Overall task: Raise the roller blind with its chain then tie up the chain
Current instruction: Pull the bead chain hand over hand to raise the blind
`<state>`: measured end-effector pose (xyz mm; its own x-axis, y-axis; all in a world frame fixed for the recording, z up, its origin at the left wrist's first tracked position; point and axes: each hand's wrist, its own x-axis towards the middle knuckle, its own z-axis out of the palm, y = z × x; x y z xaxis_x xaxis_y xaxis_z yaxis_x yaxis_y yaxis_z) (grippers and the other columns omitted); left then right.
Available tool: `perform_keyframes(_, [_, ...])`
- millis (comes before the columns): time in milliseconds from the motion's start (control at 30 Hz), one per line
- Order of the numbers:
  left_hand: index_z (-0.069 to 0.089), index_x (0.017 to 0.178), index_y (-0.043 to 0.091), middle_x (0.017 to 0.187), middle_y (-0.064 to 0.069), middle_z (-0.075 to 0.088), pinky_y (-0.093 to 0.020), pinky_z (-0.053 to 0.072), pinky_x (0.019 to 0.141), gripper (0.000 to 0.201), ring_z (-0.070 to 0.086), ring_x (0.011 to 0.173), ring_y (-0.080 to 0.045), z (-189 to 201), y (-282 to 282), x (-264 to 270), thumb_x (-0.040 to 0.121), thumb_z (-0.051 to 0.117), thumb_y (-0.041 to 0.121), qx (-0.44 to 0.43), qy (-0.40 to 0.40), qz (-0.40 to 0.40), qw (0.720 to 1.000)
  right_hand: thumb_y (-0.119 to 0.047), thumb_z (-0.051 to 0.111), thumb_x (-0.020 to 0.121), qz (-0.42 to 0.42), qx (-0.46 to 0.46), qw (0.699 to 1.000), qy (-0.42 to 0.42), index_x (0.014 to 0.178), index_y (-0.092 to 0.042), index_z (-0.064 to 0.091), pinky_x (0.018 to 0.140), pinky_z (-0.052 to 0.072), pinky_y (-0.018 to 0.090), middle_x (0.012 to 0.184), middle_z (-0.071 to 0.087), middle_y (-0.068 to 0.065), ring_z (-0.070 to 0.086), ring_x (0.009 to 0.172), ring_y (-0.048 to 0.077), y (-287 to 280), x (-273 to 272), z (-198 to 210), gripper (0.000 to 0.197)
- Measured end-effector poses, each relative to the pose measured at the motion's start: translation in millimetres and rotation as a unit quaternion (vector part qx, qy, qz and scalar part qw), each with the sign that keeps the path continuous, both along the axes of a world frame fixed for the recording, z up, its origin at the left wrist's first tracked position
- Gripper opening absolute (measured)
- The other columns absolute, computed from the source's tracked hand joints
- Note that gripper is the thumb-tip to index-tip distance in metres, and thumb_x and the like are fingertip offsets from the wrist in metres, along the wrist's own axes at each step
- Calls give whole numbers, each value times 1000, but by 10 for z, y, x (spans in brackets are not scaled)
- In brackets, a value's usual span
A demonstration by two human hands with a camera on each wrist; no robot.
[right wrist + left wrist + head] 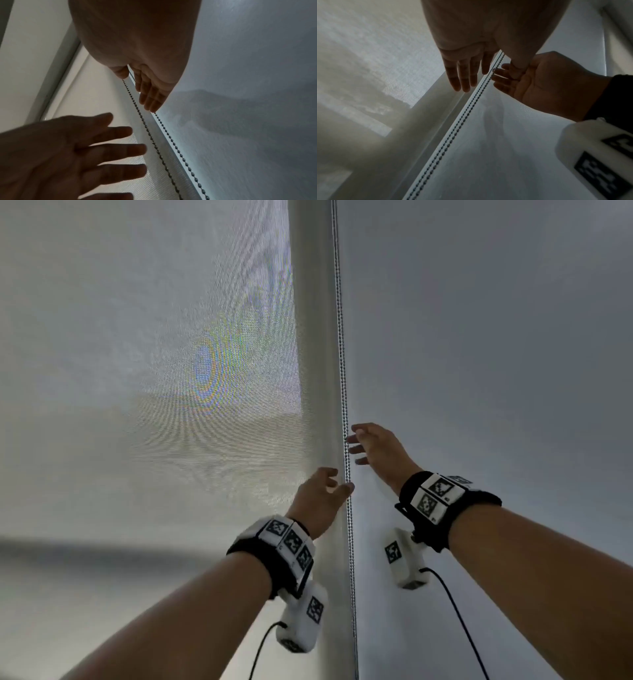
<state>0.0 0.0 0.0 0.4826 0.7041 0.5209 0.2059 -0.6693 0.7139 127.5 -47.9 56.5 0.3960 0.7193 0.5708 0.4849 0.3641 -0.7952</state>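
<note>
The pale mesh roller blind (pixel 154 371) hangs lowered on the left. Its two-strand bead chain (pixel 342 371) runs straight down beside the window frame. My left hand (pixel 339 482) is open at the chain, fingers on the blind side and thumb on the wall side. Just above it, my right hand (pixel 356 443) is open too, its straight fingertips at the chain from the wall side. In the left wrist view the chain (pixel 453 132) passes between my left fingers (pixel 462 81) and thumb. In the right wrist view one strand (pixel 153 142) comes out from under my right thumb (pixel 120 73).
A plain grey-white wall (pixel 479 337) fills the right side. A smooth white frame strip (pixel 318 337) stands between blind and chain. Black cables hang from both wrist cameras below my forearms.
</note>
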Motion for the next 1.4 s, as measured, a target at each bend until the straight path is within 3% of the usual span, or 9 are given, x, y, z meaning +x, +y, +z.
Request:
perform_keyframes(133, [40,133,19,126,-2,59,-22,39,85,54,56,111,-16,-146,84,141,86,54,41,-49,-4,-25,998,-20,38,102,30,7,999,14,115,-13,58,83,52,39,112,68,13,63,92,22,133,14,-25,26])
perform_keyframes(233, [45,128,16,118,-7,64,-21,39,75,45,59,94,-18,-274,167,255,88,53,37,-50,-12,-27,998,-19,38,102,55,16,998,26,108,-13,59,78,49,37,108,70,16,62,87,23,203,12,-57,23])
perform_keyframes(300, [51,121,13,109,-11,67,-25,41,76,38,62,88,-25,-327,189,305,88,54,31,-55,-35,-45,997,-18,37,102,61,22,998,26,104,-14,60,78,49,38,106,70,17,63,87,24,214,7,-70,23])
perform_keyframes(400, [62,95,17,74,0,67,-26,44,71,13,62,67,-11,-396,175,358,86,54,22,-91,-100,-65,989,-17,37,103,63,25,997,29,111,-7,59,79,50,38,100,70,15,64,87,25,203,-6,-63,26])
perform_keyframes(567, [62,65,18,51,5,60,-28,45,60,30,55,56,-17,-478,145,368,90,46,14,-56,-106,-23,992,-18,39,102,64,36,997,31,109,-6,59,75,49,35,98,69,16,64,85,26,149,-22,12,25])
perform_keyframes(700, [58,60,5,49,5,58,-18,37,47,31,45,41,-2,-481,22,348,83,39,-2,-45,-115,-18,992,-20,38,103,69,54,996,25,109,-8,60,75,50,37,97,70,17,65,84,26,83,-56,98,26])
perform_keyframes(800, [52,49,12,38,10,53,-10,30,39,38,41,35,-1,-463,-95,349,82,40,-4,-30,-103,-18,994,-22,36,104,75,67,995,25,112,-5,60,74,50,35,96,70,19,65,82,25,25,-100,181,31])
perform_keyframes(1200, [36,38,22,30,12,41,-11,26,35,49,36,32,-2,-494,-393,269,74,38,-12,-40,-93,-40,994,-25,31,105,64,96,993,21,113,2,58,69,51,36,87,70,17,65,76,27,-292,-284,439,39])
perform_keyframes(1400, [41,32,22,31,10,36,-14,26,38,53,31,33,-3,-559,-462,172,72,41,-13,-65,-81,-64,993,-22,31,104,86,101,987,86,94,-7,58,45,36,28,66,52,7,39,44,14,-408,-372,478,32])
